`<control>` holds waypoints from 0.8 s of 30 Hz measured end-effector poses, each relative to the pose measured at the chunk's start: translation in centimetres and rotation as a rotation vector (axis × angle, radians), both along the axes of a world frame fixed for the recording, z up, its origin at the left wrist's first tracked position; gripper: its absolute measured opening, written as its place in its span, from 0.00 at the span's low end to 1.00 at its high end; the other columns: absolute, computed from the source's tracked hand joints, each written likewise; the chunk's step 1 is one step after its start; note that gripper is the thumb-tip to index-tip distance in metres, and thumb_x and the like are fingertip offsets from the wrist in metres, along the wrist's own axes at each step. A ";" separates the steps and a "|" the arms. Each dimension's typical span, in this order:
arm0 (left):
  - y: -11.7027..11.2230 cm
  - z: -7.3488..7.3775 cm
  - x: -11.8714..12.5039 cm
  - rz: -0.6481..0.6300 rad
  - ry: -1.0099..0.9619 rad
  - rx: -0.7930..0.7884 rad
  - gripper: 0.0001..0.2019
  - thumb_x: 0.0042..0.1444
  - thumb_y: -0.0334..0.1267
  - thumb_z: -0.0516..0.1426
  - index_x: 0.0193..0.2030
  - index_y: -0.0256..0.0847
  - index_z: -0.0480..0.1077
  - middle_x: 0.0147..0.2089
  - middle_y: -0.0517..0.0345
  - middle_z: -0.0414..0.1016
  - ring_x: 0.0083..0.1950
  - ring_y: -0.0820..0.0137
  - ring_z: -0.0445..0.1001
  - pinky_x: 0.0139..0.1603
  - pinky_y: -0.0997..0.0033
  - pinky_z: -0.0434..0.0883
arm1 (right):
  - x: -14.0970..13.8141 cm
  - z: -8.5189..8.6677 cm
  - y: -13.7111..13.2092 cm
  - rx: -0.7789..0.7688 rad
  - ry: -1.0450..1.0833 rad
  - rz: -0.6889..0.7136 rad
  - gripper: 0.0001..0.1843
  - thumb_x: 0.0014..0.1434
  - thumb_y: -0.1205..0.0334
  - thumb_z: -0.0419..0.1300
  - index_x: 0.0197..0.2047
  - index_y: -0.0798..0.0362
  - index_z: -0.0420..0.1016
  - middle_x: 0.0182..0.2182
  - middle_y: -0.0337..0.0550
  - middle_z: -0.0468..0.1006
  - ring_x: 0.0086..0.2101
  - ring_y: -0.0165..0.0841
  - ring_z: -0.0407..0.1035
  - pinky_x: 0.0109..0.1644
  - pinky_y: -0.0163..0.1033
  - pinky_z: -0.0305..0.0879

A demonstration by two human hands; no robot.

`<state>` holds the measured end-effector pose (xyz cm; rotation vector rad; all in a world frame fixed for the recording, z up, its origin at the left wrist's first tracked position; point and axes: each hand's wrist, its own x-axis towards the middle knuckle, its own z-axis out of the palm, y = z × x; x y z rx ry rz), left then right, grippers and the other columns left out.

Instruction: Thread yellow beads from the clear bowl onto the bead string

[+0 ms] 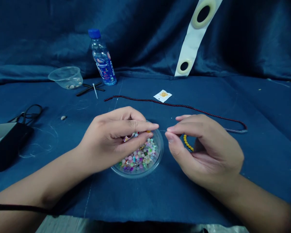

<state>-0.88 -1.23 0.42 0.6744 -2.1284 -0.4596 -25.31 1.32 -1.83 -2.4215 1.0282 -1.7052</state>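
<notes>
My left hand (121,136) is over a clear plastic bowl (135,176) of small multicoloured beads (138,158), thumb and fingers closed in a pinch. A bit of orange shows between its fingertips, too small to name. From there a thin clear thread (162,130) runs across to my right hand (203,145), whose thumb and index finger pinch its end. Behind the right hand's fingers a short row of yellow beads (188,143) is partly hidden. Beyond both hands lies a long dark red bead strand (169,104), curving at its right end.
At the back stand a water bottle (104,61) and a clear tub (65,77) beside crossed black sticks (89,88). A white packet (163,95) touches the dark strand. To the left are a black box (9,145) with a cable and loose clear thread (36,149).
</notes>
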 end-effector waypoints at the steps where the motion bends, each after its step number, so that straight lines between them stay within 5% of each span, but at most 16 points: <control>1: 0.0 0.0 0.0 0.006 0.002 0.008 0.15 0.68 0.25 0.69 0.57 0.44 0.88 0.45 0.58 0.85 0.42 0.77 0.83 0.42 0.80 0.79 | 0.0 0.0 0.0 -0.001 -0.002 -0.001 0.09 0.69 0.73 0.68 0.47 0.49 0.80 0.37 0.38 0.86 0.38 0.34 0.80 0.53 0.46 0.82; 24: -0.8 0.5 0.6 -0.146 0.030 0.080 0.17 0.72 0.31 0.69 0.63 0.54 0.86 0.44 0.57 0.89 0.42 0.71 0.86 0.45 0.76 0.85 | 0.4 0.0 0.7 0.165 -0.215 0.056 0.14 0.68 0.73 0.74 0.48 0.42 0.88 0.39 0.38 0.86 0.38 0.35 0.79 0.52 0.49 0.86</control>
